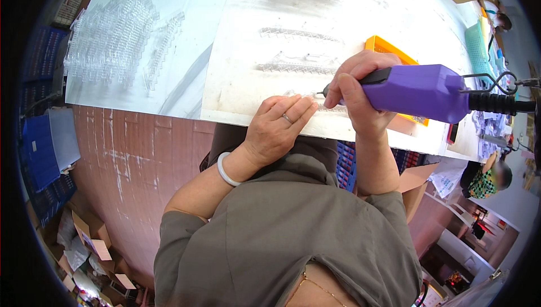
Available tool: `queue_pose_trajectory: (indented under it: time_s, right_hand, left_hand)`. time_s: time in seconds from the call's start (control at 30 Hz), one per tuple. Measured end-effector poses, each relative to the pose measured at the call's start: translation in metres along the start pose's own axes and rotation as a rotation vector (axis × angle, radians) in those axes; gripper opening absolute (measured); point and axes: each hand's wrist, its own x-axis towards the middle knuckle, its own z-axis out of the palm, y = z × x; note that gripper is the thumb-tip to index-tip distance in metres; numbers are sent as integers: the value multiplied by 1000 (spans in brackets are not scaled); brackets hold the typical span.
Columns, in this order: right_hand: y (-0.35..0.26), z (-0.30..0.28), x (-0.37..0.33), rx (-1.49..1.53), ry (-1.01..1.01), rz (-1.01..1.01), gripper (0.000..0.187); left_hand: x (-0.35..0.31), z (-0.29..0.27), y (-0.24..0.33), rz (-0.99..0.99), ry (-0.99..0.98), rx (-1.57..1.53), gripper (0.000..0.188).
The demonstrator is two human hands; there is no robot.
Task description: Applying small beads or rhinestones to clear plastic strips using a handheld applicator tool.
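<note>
My right hand (360, 90) is wrapped round a purple electric screwdriver (420, 90), held nearly level with its dark bit pointing left. The bit's tip is at a small clear plastic part (290, 94) near the table's front edge. My left hand (279, 124) presses its fingers together on that part, just left of the tip, and hides much of it. A clear toothed strip (296, 68) lies just beyond my hands. Another such strip (298, 34) lies farther back, with small pieces beside it.
Many clear plastic pieces (112, 39) lie in rows on the white table (225, 101) at left. An orange tray (389, 43) stands behind my right hand. A cable (501, 104) runs right from the screwdriver, which hangs by a metal hook (496, 81). Another person (487, 180) is far right.
</note>
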Motion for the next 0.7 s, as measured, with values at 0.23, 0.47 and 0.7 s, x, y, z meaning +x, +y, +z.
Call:
queue_pose_trajectory:
  time_s: [0.23, 0.47, 0.7]
  right_hand:
    - [-7, 3, -3, 137, 136, 11, 19]
    - [-32, -70, -17, 21, 522, -165, 13]
    - [-26, -105, -52, -103, 803, 3, 4]
  left_hand:
    - [2, 3, 3, -23, -13, 3, 33]
    - [10, -1, 7, 9, 11, -42, 34]
    - [10, -1, 11, 2, -19, 36, 34]
